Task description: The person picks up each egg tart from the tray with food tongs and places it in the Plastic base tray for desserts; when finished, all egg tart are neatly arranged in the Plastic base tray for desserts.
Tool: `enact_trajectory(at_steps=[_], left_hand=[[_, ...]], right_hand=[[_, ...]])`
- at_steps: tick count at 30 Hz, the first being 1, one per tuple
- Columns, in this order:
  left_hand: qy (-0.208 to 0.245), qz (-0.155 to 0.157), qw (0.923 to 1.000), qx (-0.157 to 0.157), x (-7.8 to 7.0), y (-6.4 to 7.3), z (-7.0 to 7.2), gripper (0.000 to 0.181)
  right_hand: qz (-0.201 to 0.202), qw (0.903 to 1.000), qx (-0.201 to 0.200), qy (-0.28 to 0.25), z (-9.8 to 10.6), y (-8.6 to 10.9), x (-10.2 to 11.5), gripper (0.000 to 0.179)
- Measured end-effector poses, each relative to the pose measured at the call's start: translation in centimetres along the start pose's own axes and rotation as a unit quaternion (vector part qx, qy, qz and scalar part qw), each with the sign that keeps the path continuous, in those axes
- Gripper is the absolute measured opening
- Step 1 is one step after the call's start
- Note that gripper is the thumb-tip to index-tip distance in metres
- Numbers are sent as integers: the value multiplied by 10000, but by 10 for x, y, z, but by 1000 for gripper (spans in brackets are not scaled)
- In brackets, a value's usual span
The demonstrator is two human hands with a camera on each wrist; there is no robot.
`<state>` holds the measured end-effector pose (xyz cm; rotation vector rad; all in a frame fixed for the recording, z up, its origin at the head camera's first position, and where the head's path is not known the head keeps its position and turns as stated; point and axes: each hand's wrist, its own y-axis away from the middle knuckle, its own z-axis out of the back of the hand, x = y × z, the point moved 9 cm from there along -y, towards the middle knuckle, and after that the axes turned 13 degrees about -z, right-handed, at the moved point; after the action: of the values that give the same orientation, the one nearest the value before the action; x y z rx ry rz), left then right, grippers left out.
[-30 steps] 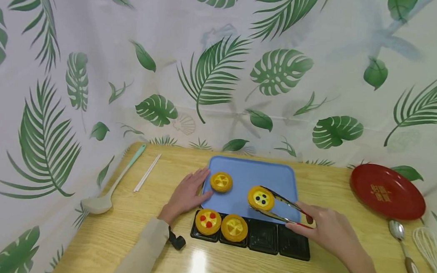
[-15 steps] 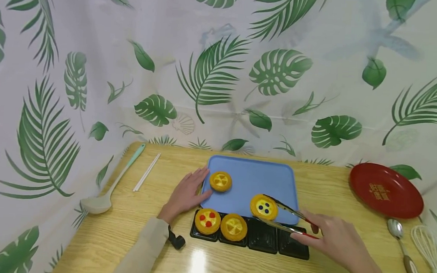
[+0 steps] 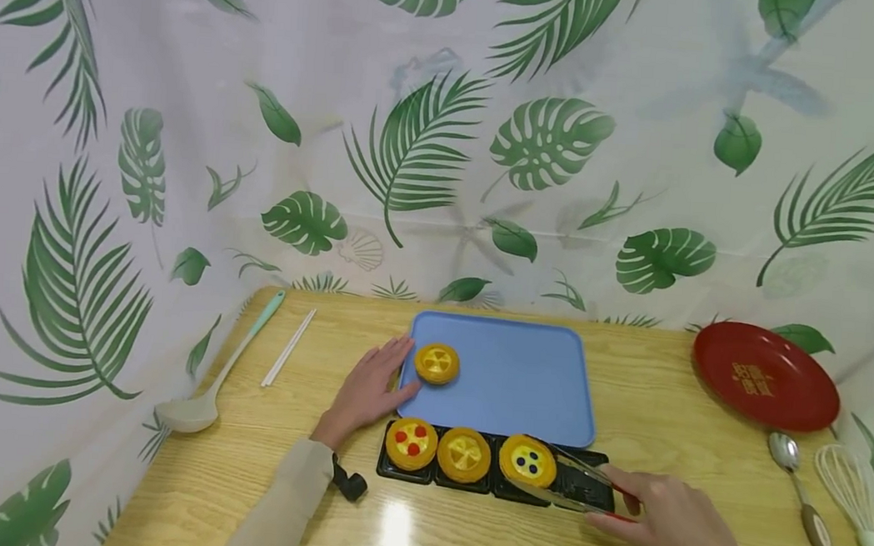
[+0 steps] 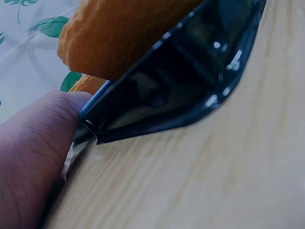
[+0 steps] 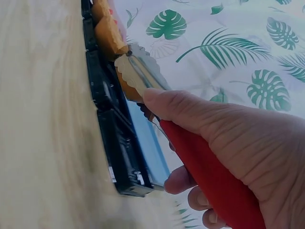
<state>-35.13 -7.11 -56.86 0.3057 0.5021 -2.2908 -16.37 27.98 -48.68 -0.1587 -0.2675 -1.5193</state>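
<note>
My right hand (image 3: 666, 517) grips red-handled metal tongs (image 5: 200, 167). Between the tongs' tips is an egg tart with dark blue dots (image 3: 527, 462), at the third compartment of the black tray (image 3: 589, 481); I cannot tell if it touches the bottom. The first two compartments hold a tart with red dots (image 3: 411, 444) and a tart with yellow wedges (image 3: 463, 456). My left hand (image 3: 370, 390) rests at the left edge of the blue tray (image 3: 513, 378), fingers extended, thumb (image 4: 38, 143) on its rim. Another yellow-wedge tart (image 3: 436, 364) lies on the blue tray.
A ladle (image 3: 199, 409) and white chopsticks (image 3: 288, 347) lie to the left. On the right are a red oval plate (image 3: 769, 377), a metal spoon (image 3: 786, 453) and a whisk (image 3: 848, 490). A patterned curtain (image 3: 445, 140) hangs behind the table.
My right hand has moved the tart with blue dots in the tongs from over the blue tray toward me, to the black tray's third compartment. The left hand has stayed put.
</note>
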Motion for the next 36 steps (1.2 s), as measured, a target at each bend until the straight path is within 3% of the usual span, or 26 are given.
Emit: enact_trajectory(at_steps=[4, 15, 25, 31, 36], left_hand=[[5, 42, 10000, 62, 2, 1, -1, 83], [23, -6, 10000, -46, 0, 2, 2, 82], [-85, 73, 9999, 36, 2, 1, 0, 83], [-74, 56, 10000, -22, 3, 1, -1, 82], [-60, 108, 9999, 70, 3, 1, -2, 83]], right_hand=[[-104, 9999, 10, -32, -7, 1, -2, 58], [-124, 9999, -7, -54, -13, 0, -2, 51], [-246, 9995, 113, -174, -16, 1, -4, 68], [-426, 9982, 286, -298, -15, 0, -7, 67], [-339, 9986, -13, -406, -4, -2, -4, 75]])
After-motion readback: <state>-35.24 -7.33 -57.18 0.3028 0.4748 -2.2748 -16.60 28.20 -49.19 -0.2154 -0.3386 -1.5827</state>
